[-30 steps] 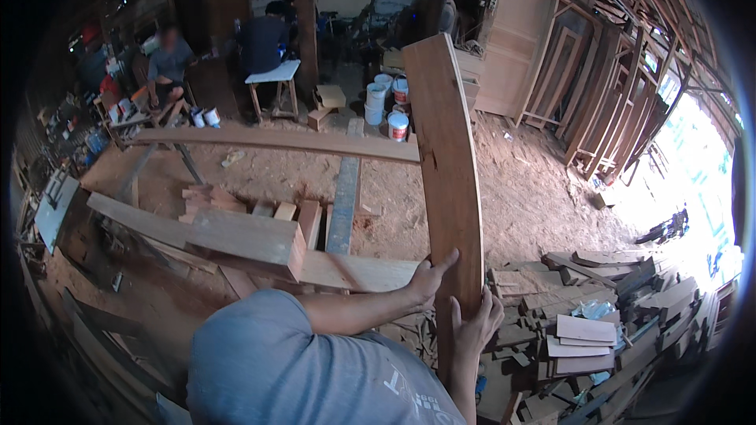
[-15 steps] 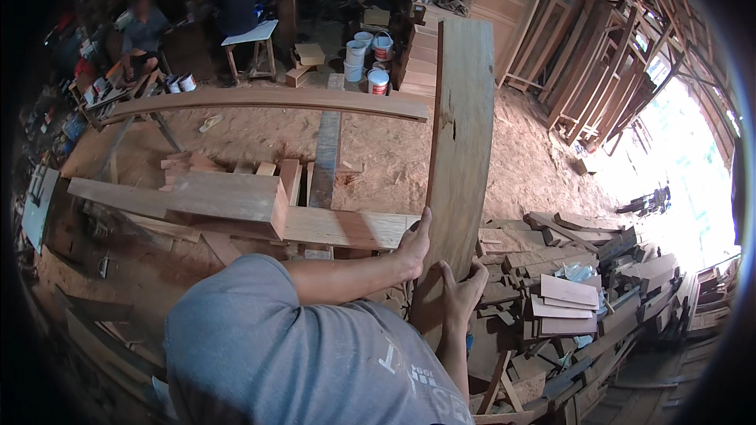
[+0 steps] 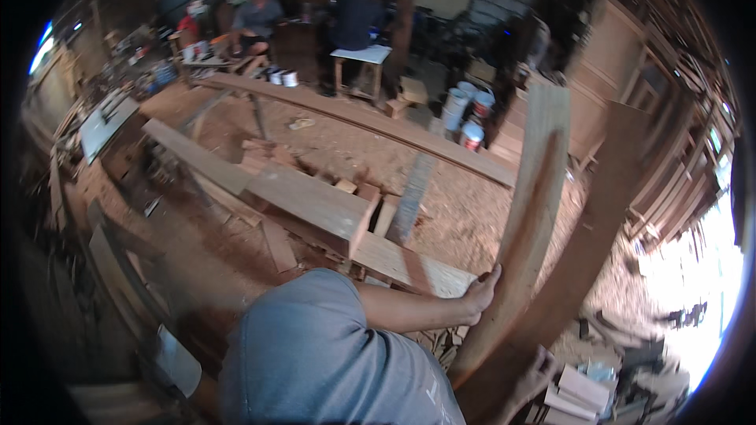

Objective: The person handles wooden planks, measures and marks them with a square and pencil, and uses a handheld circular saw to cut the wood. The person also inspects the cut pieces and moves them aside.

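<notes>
I see two long upright planks, tilted apart at their tops. My left hand [image 3: 482,293] grips the left edge of the pale plank [image 3: 534,189], which has a dark lengthwise streak. My right hand [image 3: 535,374], blurred and low in the view, holds the right edge of the browner plank [image 3: 594,212]. Just left of my hands, a flat pale board [image 3: 402,264] lies beside a thick wooden beam [image 3: 307,205].
Two people sit at the back, one in grey [image 3: 258,24], one in dark clothes [image 3: 354,27]. Buckets [image 3: 472,134], a long plank [image 3: 370,126] across supports, leaning frames [image 3: 673,181], loose offcuts [image 3: 583,389] and a white panel [image 3: 110,122] surround me.
The single visible plank has parted into two, the browner one swung out to the right. My hands have moved right in the view, and the camera has turned, shifting the room.
</notes>
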Motion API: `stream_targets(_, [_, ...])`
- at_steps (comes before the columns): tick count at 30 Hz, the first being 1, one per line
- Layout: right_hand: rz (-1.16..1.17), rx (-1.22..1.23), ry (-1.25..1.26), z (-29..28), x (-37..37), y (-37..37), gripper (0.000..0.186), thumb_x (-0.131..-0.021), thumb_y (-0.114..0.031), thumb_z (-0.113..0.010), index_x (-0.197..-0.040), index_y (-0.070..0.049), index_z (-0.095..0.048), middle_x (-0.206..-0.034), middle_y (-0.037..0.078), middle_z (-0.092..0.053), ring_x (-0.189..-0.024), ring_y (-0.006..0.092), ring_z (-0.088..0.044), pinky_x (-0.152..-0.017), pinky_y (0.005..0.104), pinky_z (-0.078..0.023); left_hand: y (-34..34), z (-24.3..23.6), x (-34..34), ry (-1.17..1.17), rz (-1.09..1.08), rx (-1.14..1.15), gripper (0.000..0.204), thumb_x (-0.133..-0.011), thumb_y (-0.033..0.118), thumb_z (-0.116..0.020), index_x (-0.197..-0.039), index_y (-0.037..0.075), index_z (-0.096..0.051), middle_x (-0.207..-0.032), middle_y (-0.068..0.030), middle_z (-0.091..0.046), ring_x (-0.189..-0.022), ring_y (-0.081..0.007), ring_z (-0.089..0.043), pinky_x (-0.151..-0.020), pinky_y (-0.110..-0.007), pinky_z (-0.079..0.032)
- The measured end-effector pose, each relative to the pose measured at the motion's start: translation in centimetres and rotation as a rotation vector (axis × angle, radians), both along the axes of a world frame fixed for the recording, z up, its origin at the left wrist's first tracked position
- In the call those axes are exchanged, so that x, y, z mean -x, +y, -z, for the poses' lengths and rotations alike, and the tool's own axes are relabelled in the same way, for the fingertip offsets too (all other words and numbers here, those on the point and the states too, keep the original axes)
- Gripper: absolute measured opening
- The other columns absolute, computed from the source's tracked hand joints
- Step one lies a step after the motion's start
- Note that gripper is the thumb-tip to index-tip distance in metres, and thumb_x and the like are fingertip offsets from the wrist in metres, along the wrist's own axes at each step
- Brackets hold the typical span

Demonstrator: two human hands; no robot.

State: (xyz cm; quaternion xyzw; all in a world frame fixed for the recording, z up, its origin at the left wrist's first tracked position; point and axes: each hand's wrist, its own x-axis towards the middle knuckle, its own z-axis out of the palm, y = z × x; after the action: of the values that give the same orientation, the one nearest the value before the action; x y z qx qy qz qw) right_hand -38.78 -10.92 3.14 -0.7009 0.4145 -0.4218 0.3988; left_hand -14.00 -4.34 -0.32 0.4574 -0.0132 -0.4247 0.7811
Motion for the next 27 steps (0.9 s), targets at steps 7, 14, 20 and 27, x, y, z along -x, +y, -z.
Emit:
stream_targets(7, [0.063,-0.062,0.071,0.5,1.5,-7.5,0.032,-0.111,-0.031,-0.052,-0.135,-0.012,-0.063,-0.131,0.012,-0.07,-0.123,0.0252,-0.063,-0.105,0.0443,-0.052,2.9,0.3,-5.1,0.152,0.048,0.131,0.096,-0.104,0.081,-0.042,-0.174,0.018,-0.022,-0.178,-0.0095,-0.028,-0.164,-0.0295,-0.026,-0.128,-0.058,-0.032])
stream_targets(14, [0.232,-0.025,0.02,-3.5,0.1,-7.9,0.032,-0.11,-0.026,-0.058,-0.134,-0.005,-0.063,-0.131,0.015,-0.071,-0.121,0.0258,-0.066,-0.103,0.0401,-0.056,5.0,0.4,-8.7,0.081,0.014,0.146,0.081,-0.112,0.069,-0.04,-0.173,0.019,-0.025,-0.172,-0.0098,-0.041,-0.158,-0.028,-0.041,-0.127,-0.055,-0.038])
stream_targets(20, [0.252,-0.072,-0.137,-4.7,-2.0,-8.2,0.033,-0.11,-0.022,-0.063,-0.133,0.0,-0.064,-0.131,0.017,-0.071,-0.119,0.0264,-0.068,-0.102,0.0365,-0.059,5.2,7.3,-10.9,0.078,0.015,0.317,0.093,-0.102,0.071,-0.062,-0.174,0.024,-0.024,-0.173,-0.0052,-0.04,-0.159,-0.0276,-0.038,-0.126,-0.058,-0.036])
stream_targets(27, [0.014,-0.416,-0.839,-3.5,-2.3,-7.3,0.034,-0.109,-0.018,-0.069,-0.132,0.007,-0.065,-0.131,0.02,-0.072,-0.116,0.0271,-0.071,-0.1,0.0323,-0.063,6.7,1.3,-5.7,0.157,0.144,0.194,0.086,-0.102,0.063,-0.069,-0.169,0.022,-0.034,-0.164,-0.0039,-0.048,-0.149,-0.0229,-0.047,-0.115,-0.05,-0.047])
